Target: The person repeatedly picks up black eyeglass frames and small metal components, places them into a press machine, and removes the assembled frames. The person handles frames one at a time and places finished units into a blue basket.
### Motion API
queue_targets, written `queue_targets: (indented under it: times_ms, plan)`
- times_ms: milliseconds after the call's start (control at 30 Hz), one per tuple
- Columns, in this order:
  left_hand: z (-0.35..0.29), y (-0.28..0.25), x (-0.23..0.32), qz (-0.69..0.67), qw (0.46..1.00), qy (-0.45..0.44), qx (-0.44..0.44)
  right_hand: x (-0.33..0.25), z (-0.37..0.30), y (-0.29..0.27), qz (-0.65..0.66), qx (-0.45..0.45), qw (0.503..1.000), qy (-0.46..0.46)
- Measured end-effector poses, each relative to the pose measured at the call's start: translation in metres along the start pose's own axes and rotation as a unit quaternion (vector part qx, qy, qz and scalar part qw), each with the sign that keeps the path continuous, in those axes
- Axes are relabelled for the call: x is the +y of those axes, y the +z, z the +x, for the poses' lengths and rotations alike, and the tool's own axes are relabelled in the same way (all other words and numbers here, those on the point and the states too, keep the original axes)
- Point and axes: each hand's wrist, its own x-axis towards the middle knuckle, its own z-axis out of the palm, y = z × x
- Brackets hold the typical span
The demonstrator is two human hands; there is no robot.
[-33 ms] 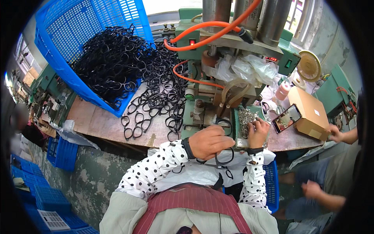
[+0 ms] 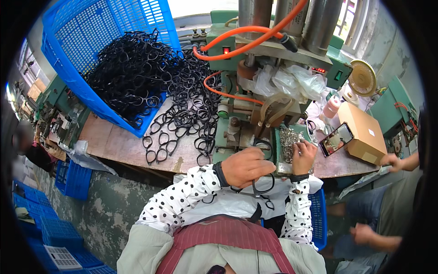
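My left hand [image 2: 246, 168] is closed round a black eyeglass frame [image 2: 265, 186], whose rims show below and beside the fingers. It hovers in front of the green press [image 2: 233, 128], close to the table's front edge. Another black frame part [image 2: 264, 147] shows just behind that hand, by the press's lower tooling. My right hand [image 2: 304, 158] is at a green tray [image 2: 277, 137] of small silvery metal parts [image 2: 289, 142]. Its fingers are curled with the tips pinched at the parts; whatever they hold is too small to make out.
A tilted blue crate [image 2: 96, 107] spills black eyeglass frames [image 2: 137, 68] onto the table [image 2: 102, 137]. Right of the tray, a phone [image 2: 336, 139] leans on a cardboard box [image 2: 365, 132]. Orange hoses [image 2: 246, 29] loop across the press. Another person's hand [image 2: 393, 160] is at the far right.
My right hand has shifted very slightly over the metal parts. The other person's lower hand has moved down a little. My left hand keeps its hold on the eyeglass frame.
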Motion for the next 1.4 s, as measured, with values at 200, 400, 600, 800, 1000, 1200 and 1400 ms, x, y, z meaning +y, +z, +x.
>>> queue_targets:
  times_ms: [200, 400, 600, 800, 1000, 1200, 1400]
  plan:
    - [-0.026, -0.039, -0.019, 0.2, 0.98, 0.003, 0.004, -0.006, -0.007, -0.008, 0.044, -0.001, 0.993, 0.109]
    - [-0.109, -0.053, -0.152, 0.487, 0.705, -0.505, 0.102, -0.001, -0.011, 0.001, 0.067, -0.025, 0.982, 0.174]
    - [-0.145, -0.036, -0.181, 0.47, 0.633, -0.612, -0.056, -0.005, -0.01, 0.0, 0.079, 0.027, 0.987, 0.135]
    - [-0.153, -0.047, -0.144, 0.399, 0.774, -0.466, 0.157, 0.0, -0.011, -0.003, 0.009, -0.002, 0.997, 0.073]
    - [-0.116, -0.05, -0.062, 0.161, 0.769, -0.532, 0.317, -0.015, -0.001, 0.0, 0.083, 0.009, 0.993, 0.085]
    - [-0.084, -0.03, -0.007, 0.228, 0.838, -0.424, 0.257, -0.097, 0.032, -0.033, 0.363, -0.097, 0.908, 0.183]
    - [-0.034, -0.033, 0.014, 0.226, 0.919, -0.234, 0.223, -0.139, 0.039, -0.045, 0.387, -0.164, 0.889, 0.181]
